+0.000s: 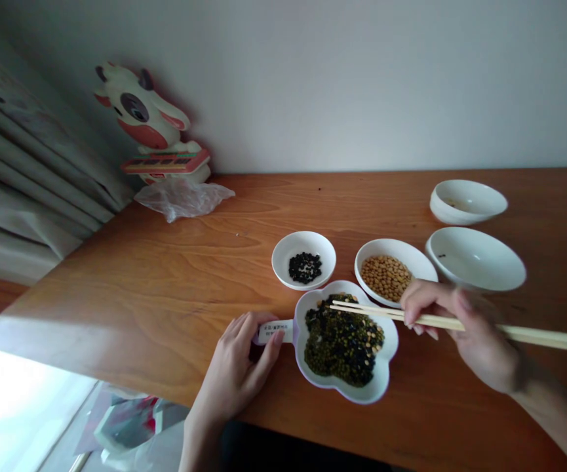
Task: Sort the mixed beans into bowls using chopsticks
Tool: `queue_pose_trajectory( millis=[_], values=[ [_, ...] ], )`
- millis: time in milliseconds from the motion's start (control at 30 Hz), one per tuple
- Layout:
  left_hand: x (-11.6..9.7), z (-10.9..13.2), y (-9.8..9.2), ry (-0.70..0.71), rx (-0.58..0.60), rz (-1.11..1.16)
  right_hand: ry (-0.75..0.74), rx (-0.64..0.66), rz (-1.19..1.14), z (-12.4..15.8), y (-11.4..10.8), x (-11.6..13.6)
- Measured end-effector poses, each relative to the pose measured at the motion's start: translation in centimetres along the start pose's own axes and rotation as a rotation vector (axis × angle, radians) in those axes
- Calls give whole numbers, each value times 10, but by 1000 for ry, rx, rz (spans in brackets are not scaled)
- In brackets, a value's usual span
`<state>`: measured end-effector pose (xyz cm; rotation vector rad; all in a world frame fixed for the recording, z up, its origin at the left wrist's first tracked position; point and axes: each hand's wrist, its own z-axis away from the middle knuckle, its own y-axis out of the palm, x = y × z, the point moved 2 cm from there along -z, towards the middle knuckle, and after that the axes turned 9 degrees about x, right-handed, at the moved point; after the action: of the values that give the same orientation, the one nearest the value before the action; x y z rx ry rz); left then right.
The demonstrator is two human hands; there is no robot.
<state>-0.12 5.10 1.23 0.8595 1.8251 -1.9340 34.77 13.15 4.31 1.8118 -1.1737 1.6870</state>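
Two bare hands, set apart, both at a flower-shaped white dish (359,395) with a lilac rim. Left hand (236,367): fingers (258,326) curled around the dish's labelled white handle (274,331), clamped on it, at the dish's left side. Right hand (474,334): wooden chopsticks (524,333) pinched in the fingers (418,305), tips held over the mixed green, black and yellow beans (342,341) inside the dish; contact between tips and beans not determinable.

Ahead of the left hand, beyond the dish: small white bowl (303,241) containing black beans (305,267). Just ahead of the right hand's fingers: white bowl (396,248) of yellow soybeans (386,276), its rim close beside the dish. Beyond the right hand: shallow white bowl (474,259), then a further white bowl (465,202) with faint residue. All on a wooden tabletop (140,295). Well ahead and left of the left hand: cow figurine (145,111) at the wall, crumpled clear plastic bag (182,200) at its base, grey curtain (27,151) further left. Below and left of the left hand, beyond the table edge: patterned plastic bag (130,426).
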Motion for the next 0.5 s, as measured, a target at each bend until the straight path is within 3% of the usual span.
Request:
queue_pose_trajectory(
  millis=[267,500],
  values=[
    [-2,1,-1,7,13,0,-173,117,271,-2,36,11],
    [-4,1,-1,18,13,5,-175,151,340,-5,39,8]
  ],
)
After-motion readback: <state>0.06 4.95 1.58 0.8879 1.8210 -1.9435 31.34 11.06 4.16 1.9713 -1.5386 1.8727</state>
